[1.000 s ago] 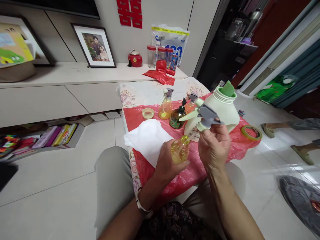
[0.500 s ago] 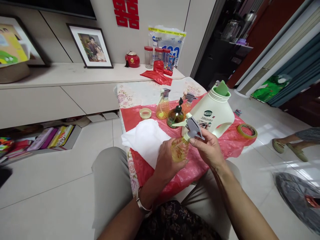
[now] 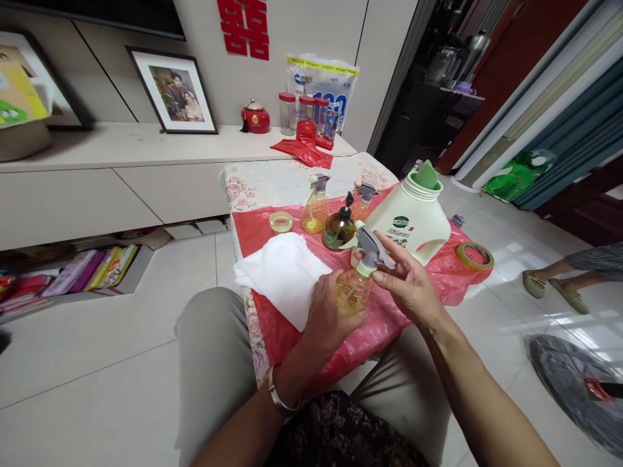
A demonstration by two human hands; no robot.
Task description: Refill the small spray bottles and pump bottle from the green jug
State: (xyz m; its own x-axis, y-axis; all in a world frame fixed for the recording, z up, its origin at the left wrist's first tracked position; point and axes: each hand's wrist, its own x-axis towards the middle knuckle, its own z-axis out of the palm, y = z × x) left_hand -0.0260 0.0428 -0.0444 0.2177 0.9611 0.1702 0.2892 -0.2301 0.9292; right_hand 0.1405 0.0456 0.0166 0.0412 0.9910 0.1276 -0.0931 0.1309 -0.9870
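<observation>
My left hand [image 3: 328, 310] is wrapped round the body of a clear spray bottle [image 3: 352, 293] with yellow liquid inside. The bottle tilts a little, its nozzle pointing left. My right hand [image 3: 409, 280] grips the bottle's grey trigger head, thumb at the neck and fingers behind the trigger. A folded white cloth [image 3: 285, 269] lies just left of my left hand. Beyond the held bottle stand a dark pump bottle [image 3: 339, 230] and two more spray bottles, one with yellow liquid [image 3: 314, 211] and one partly hidden [image 3: 361, 206]. A large cream jug [image 3: 409, 217] stands behind my right hand.
Red plastic sheeting [image 3: 256, 230] covers most of the flowered tablecloth [image 3: 241, 188]. A roll of tape [image 3: 474, 255] sits at the right edge, a pale ring-shaped item [image 3: 281, 222] at the left. Red-lidded jars [image 3: 287, 115] stand on the cabinet behind. Another person's feet [image 3: 555, 288] are at right.
My right hand's fingers have shifted slightly round the trigger head, and the spray bottle stands a touch more upright. The whole view has drifted slightly; the other things stay in place.
</observation>
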